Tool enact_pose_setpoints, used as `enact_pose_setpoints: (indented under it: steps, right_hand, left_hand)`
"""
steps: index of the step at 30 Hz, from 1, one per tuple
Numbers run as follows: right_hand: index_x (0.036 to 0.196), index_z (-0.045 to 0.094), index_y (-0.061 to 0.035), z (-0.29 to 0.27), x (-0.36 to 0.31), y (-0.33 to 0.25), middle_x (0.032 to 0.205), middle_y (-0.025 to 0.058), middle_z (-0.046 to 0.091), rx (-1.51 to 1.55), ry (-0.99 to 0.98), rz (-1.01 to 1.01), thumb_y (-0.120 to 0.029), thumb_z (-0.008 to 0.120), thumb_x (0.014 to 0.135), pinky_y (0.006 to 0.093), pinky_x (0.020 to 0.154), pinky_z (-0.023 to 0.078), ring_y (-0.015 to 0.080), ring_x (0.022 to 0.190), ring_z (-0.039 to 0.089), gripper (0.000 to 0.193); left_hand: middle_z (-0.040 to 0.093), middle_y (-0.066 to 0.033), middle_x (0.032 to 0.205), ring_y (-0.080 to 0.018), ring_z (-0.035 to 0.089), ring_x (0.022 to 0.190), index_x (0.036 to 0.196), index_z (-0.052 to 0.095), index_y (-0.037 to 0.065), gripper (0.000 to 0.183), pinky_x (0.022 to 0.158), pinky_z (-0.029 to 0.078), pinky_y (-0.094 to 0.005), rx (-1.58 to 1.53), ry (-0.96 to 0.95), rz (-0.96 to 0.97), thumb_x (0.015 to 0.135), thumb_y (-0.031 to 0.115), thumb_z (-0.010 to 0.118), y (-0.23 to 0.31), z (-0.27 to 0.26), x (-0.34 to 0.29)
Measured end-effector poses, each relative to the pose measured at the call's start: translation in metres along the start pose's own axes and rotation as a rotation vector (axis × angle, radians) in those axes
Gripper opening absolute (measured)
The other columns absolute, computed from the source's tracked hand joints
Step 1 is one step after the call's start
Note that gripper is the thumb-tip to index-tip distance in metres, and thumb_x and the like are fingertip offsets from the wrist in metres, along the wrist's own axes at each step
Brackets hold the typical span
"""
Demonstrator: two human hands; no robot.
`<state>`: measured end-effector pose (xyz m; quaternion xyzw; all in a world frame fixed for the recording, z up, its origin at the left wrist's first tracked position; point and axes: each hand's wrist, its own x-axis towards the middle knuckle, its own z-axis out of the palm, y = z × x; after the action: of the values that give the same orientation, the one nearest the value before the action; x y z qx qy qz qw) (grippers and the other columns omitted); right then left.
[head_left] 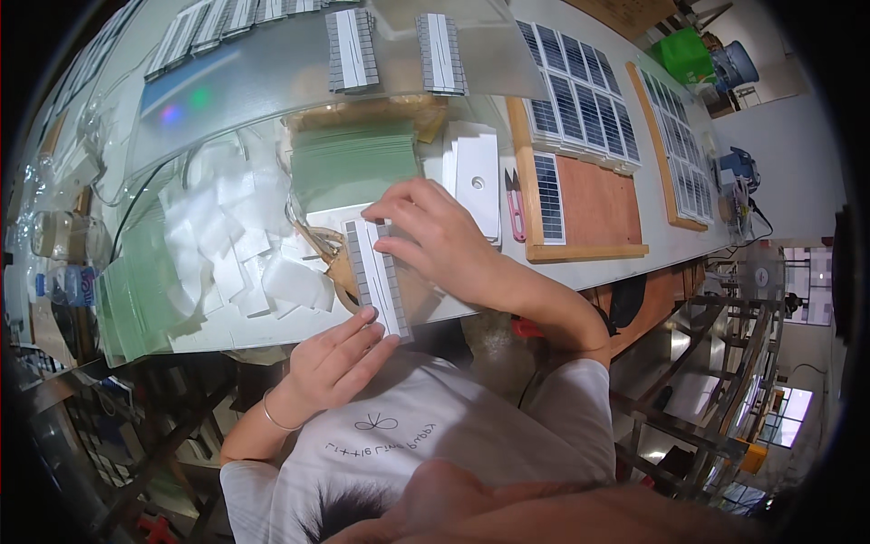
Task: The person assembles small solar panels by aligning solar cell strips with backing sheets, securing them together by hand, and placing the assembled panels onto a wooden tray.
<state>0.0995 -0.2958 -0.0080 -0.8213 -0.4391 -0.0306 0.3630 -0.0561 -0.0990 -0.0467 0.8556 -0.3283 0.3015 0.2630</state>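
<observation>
Both my hands hold a narrow solar-cell strip [377, 279], grey cells along its two sides and a white band with thin dark lines down its middle. It lies tilted over the table's near edge. My right hand [444, 243] pinches the far end between thumb and fingers. At the near end, the fingertips of my left hand [337, 364] close on the strip's edge. Just beyond the strip stands a stack of green translucent sheets [353, 161]. Loose white squares [243, 238] lie heaped to the left. A brown piece of tape or paper [343, 272] shows partly behind the strip.
Two similar strips [352, 53] rest on a raised clear sheet [272, 95] at the back. White cards [478, 177] and pink-handled snips [517, 216] lie right of my right hand. Farther right, a wooden tray [589, 251] holds small solar panels [580, 95]. More green sheets [143, 290] hang near the left edge.
</observation>
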Motion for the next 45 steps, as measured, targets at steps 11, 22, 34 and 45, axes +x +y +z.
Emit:
enact_pose_setpoints:
  steps: [11, 22, 34, 45]
  right_hand:
    - [0.120, 0.071, -0.0065, -0.010, -0.002, 0.000, 0.114, 0.0130, 0.061, -0.005, 0.058, 0.013, -0.011, 0.076, 0.088, 0.0386, 0.089, 0.053, 0.0299, 0.105, 0.062, 0.033]
    - [0.129, 0.064, 0.0008, -0.075, -0.007, 0.072, 0.128, 0.0184, 0.059, -0.408, 0.110, 0.348, -0.011, 0.070, 0.091, 0.0424, 0.104, 0.046, 0.0364, 0.122, 0.056, 0.040]
    - [0.121, 0.062, -0.0015, -0.068, -0.013, 0.060, 0.121, 0.0159, 0.063, -0.616, 0.091, 0.098, -0.006, 0.068, 0.090, 0.0424, 0.098, 0.049, 0.0358, 0.115, 0.060, 0.032]
    - [0.126, 0.055, -0.0012, -0.078, -0.008, -0.028, 0.119, 0.0092, 0.059, 0.395, 0.259, 0.239, 0.011, 0.057, 0.095, 0.0289, 0.090, 0.056, 0.0151, 0.102, 0.065, 0.034]
  left_hand:
    - [0.067, -0.0065, 0.109, -0.0249, 0.071, 0.107, 0.111, 0.074, 0.009, 0.031, 0.078, 0.058, -0.0277, 0.036, 0.014, 0.026, 0.081, 0.004, 0.077, 0.001, 0.001, 0.002]
    - [0.067, -0.0070, 0.110, -0.0250, 0.071, 0.107, 0.112, 0.074, 0.009, 0.033, 0.078, 0.058, -0.0274, 0.043, 0.011, 0.042, 0.080, 0.003, 0.077, 0.000, 0.002, 0.003]
    - [0.067, -0.0075, 0.108, -0.0263, 0.071, 0.106, 0.112, 0.074, 0.009, 0.034, 0.078, 0.059, -0.0287, 0.036, 0.016, 0.029, 0.078, 0.004, 0.077, 0.002, 0.003, 0.002]
    - [0.066, -0.0045, 0.111, -0.0289, 0.064, 0.106, 0.121, 0.066, 0.016, 0.050, 0.080, 0.055, -0.0344, -0.055, 0.092, -0.019, 0.075, 0.012, 0.086, -0.004, -0.006, -0.009]
